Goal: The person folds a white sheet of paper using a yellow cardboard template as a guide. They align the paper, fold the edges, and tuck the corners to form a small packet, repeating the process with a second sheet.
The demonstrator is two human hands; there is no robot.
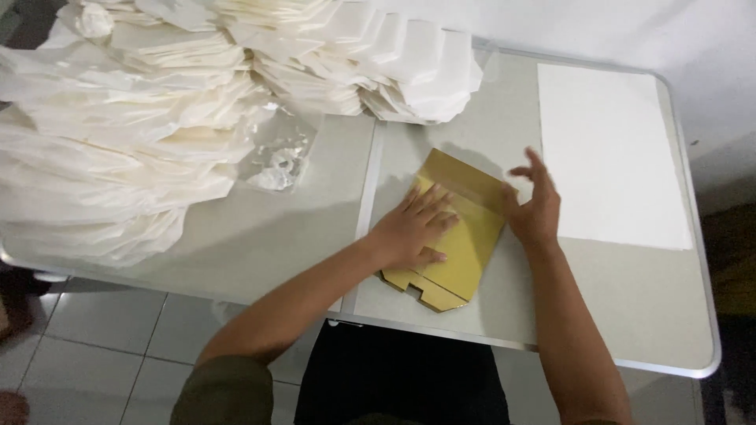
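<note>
Left hand flat on the gold cardboard box blank, palm down, fingers spread and pressing; forearm reaching in from lower left. Right hand at the blank's right edge, thumb touching it, fingers spread and lifted, pinching nothing. Blank lies flat near the front middle of the grey table, tilted, one flap raised at its far end. White sheet just right of the right hand, flat; heap of white folded paper covers the far left of the table; crumpled clear plastic bag beside the heap, apart from the blank.
</note>
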